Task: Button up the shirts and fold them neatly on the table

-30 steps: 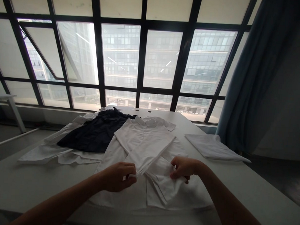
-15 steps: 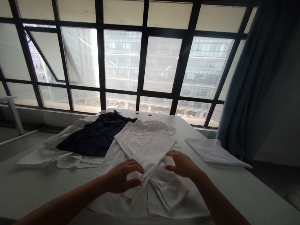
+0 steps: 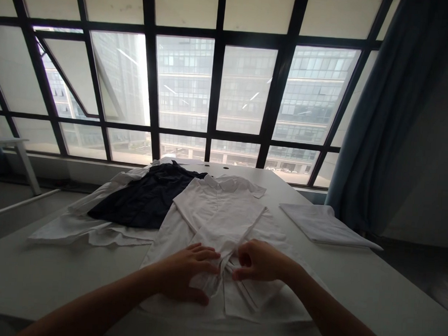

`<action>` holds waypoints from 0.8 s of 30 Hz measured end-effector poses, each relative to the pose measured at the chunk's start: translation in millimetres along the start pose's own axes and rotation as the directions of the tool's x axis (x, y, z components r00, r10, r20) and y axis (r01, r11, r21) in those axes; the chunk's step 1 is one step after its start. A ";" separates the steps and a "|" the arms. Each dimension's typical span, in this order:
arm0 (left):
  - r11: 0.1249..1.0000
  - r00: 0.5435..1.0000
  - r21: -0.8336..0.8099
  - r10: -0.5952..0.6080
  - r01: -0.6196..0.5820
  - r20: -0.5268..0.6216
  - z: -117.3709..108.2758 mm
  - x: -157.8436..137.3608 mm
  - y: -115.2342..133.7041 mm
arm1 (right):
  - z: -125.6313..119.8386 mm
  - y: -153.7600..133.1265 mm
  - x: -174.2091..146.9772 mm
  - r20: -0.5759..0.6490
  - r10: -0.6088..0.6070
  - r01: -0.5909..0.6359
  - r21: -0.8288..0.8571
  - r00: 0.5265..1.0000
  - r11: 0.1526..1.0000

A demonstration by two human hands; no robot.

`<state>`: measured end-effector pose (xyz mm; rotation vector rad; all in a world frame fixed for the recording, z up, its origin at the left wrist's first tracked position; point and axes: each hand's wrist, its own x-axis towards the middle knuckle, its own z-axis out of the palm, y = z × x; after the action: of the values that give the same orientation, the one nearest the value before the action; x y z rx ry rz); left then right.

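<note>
Holding the left hand (image 3: 185,274) with fingers spread open over the white, collared cloth shirt (image 3: 227,208), laid out on the white desk (image 3: 370,288) beside a rumpled navy-black cloth garment (image 3: 141,199). Curling the fingers of the right hand (image 3: 262,261) just alongside, can't tell if gripping fabric.

The table (image 3: 371,278) is viewed at close range from head height, forward and downward, facing the windows (image 3: 183,82).

Plain wht shirt (image 3: 222,202), dk navy garment (image 3: 141,194), blk win. frame (image 3: 280,76), blue curtain (image 3: 374,130)
</note>
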<state>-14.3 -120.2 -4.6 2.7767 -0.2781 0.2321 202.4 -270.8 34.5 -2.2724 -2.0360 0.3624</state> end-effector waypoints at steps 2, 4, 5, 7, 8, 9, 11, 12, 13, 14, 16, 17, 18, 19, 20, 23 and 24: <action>0.999 0.997 0.027 0.035 -0.033 -0.070 2.1 2.0 3.8 | 0.4 -8.4 -2.0 0.045 -0.063 0.063 -0.004 0.997 0.998; 0.998 0.992 0.036 0.064 -0.061 -0.113 1.7 3.8 7.5 | 2.6 -14.8 -1.9 0.016 -0.108 0.108 -0.023 0.994 0.994; 0.998 0.988 0.028 0.065 -0.062 -0.141 0.6 4.3 9.3 | 3.3 -17.0 -1.8 0.000 -0.129 0.129 -0.025 0.992 0.991; 0.999 0.976 -0.001 0.042 -0.044 -0.215 -2.8 4.2 12.4 | 3.0 -19.7 -2.4 -0.022 -0.176 0.176 -0.014 0.984 0.984; 0.999 0.967 -0.014 0.026 -0.031 -0.252 -4.5 3.8 13.4 | 2.2 -20.4 -2.9 -0.030 -0.195 0.195 -0.007 0.980 0.981; 1.000 0.960 -0.020 0.014 -0.021 -0.280 -5.8 3.3 14.1 | 1.2 -20.9 -3.6 -0.033 -0.208 0.208 0.000 0.978 0.978; 1.000 0.955 -0.013 0.002 -0.006 -0.297 -6.7 2.7 13.7 | 0.2 -21.7 -4.2 -0.019 -0.203 0.203 0.002 0.979 0.979; 1.000 0.957 -0.003 -0.001 0.000 -0.291 -6.3 2.9 12.8 | 0.6 -22.1 -4.0 -0.003 -0.186 0.186 -0.008 0.983 0.983; 1.000 0.959 0.008 -0.003 0.005 -0.284 -5.6 3.4 11.7 | 1.7 -22.4 -3.4 0.009 -0.162 0.162 -0.024 0.987 0.986; 1.000 0.960 0.017 -0.007 0.012 -0.280 -4.6 4.3 10.6 | 3.3 -22.8 -2.5 0.008 -0.133 0.134 -0.047 0.991 0.990; 0.999 0.959 0.023 -0.020 0.027 -0.283 -3.2 6.3 9.0 | 7.4 -23.5 -0.5 -0.027 -0.075 0.072 -0.109 0.997 0.991; 0.999 0.957 0.018 -0.027 0.033 -0.288 -3.1 7.2 8.7 | 9.1 -23.7 0.2 -0.052 -0.055 0.047 -0.146 0.997 0.988; 0.999 0.956 0.006 -0.034 0.037 -0.291 -3.7 7.8 8.9 | 10.2 -23.7 0.5 -0.074 -0.045 0.031 -0.180 0.996 0.983; 0.999 0.954 -0.011 -0.043 0.042 -0.295 -5.0 8.2 9.3 | 10.5 -23.5 0.4 -0.087 -0.051 0.032 -0.207 0.995 0.978; 0.998 0.953 -0.034 -0.055 0.047 -0.297 -7.1 8.3 9.9 | 9.9 -23.1 -0.1 -0.081 -0.071 0.052 -0.216 0.994 0.975; 0.985 0.958 -0.158 -0.109 0.069 -0.264 -15.8 9.8 10.3 | 3.8 -19.4 -0.9 0.019 -0.157 0.158 -0.118 0.987 0.980; 0.974 0.961 -0.213 -0.127 0.075 -0.246 -18.4 11.7 9.3 | 1.6 -17.4 0.2 0.029 -0.171 0.173 -0.066 0.985 0.983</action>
<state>-7.3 -124.3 17.7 2.5157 -0.0868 0.5064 185.2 -268.7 36.5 -2.1160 -2.2691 0.3128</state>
